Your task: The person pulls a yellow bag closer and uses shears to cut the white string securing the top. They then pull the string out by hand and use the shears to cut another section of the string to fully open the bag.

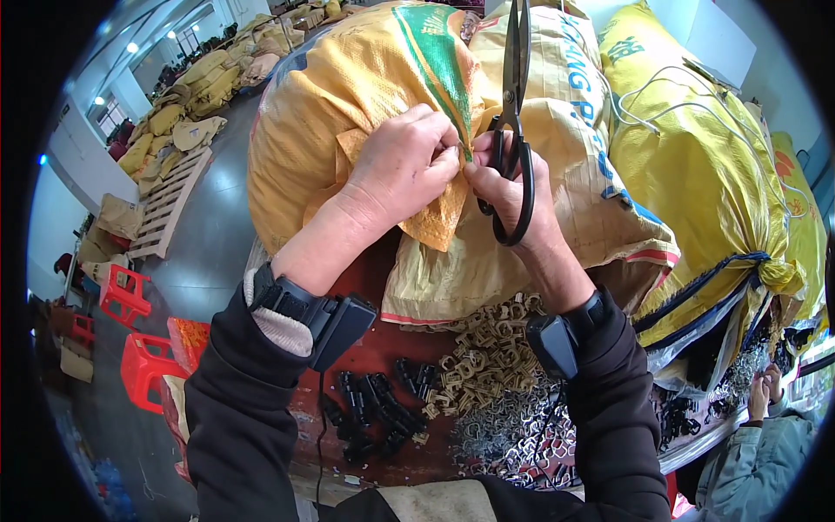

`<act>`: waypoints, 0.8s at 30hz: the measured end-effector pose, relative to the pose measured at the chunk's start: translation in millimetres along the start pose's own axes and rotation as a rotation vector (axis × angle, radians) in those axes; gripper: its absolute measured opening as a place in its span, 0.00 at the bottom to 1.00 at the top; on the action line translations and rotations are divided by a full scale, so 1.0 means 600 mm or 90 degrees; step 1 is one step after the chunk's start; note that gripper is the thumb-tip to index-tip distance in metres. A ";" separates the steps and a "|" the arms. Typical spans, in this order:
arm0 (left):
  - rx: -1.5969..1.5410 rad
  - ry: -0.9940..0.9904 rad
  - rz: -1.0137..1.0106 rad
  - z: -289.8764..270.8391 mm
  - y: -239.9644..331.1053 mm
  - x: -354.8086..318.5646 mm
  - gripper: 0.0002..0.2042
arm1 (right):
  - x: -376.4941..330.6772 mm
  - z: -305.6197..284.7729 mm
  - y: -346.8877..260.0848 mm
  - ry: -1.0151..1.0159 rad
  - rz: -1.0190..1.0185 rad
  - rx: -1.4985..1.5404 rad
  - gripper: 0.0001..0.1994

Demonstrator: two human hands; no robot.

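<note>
Here, going from the left, my left hand [407,165] pinches the folded mouth of the orange sack [330,104], fingers closed tight on the woven cloth right beside the green stripe. That pinch point sits just in front of the hand, almost touching my right hand [513,200], so both grips meet at one spot on the seam. The right hand is closed around the handles of the black scissors [513,104], thumb and fingertips also nipping the same fold. The scissors stand nearly upright, long axis running away from me, blades pointing up past the sack's top; I cannot tell whether the blades are parted. Blade tips are well above the seam, so the handles, not the edges, are next to the cloth.

Below the hands the sack's loose flap hangs down to the red table [383,357], where black clips [374,409], tan buckles [487,357] and silvery metal rings [513,435] lie in heaps near my sleeves. To the right a yellow sack [704,183] crowds in close, leaving little side room; the left side is open down to the floor.
</note>
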State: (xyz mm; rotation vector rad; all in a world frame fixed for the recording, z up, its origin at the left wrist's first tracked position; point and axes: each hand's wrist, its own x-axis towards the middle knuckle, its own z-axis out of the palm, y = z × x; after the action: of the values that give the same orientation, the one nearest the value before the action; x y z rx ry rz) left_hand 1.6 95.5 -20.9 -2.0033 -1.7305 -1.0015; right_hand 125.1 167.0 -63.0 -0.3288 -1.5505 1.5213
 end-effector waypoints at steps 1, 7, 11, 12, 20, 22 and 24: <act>-0.073 -0.024 -0.058 -0.005 0.000 -0.001 0.04 | 0.000 0.000 0.001 0.000 -0.001 -0.001 0.09; -0.545 -0.139 -0.267 -0.024 -0.006 -0.018 0.05 | 0.000 -0.006 0.004 -0.001 0.035 0.041 0.08; -0.609 -0.033 -0.272 -0.025 -0.006 -0.018 0.06 | -0.002 -0.003 0.001 0.005 0.037 0.032 0.08; -0.609 -0.034 -0.272 -0.022 -0.005 -0.017 0.06 | -0.002 -0.001 -0.001 0.006 0.036 0.029 0.08; -0.180 -0.010 -0.124 -0.001 0.007 -0.006 0.06 | -0.005 -0.003 -0.006 -0.002 0.032 0.011 0.08; -0.045 0.021 -0.041 0.005 0.000 -0.007 0.06 | -0.006 -0.002 -0.007 -0.004 0.034 0.012 0.08; 0.021 0.037 0.001 0.004 0.000 -0.006 0.06 | -0.006 -0.001 -0.008 -0.006 0.038 0.010 0.09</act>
State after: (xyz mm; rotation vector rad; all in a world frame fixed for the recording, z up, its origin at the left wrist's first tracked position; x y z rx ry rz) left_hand 2.4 94.3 -25.3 -1.9360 -1.7041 -1.0131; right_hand 129.5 164.0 -60.3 -0.3626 -1.5471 1.5829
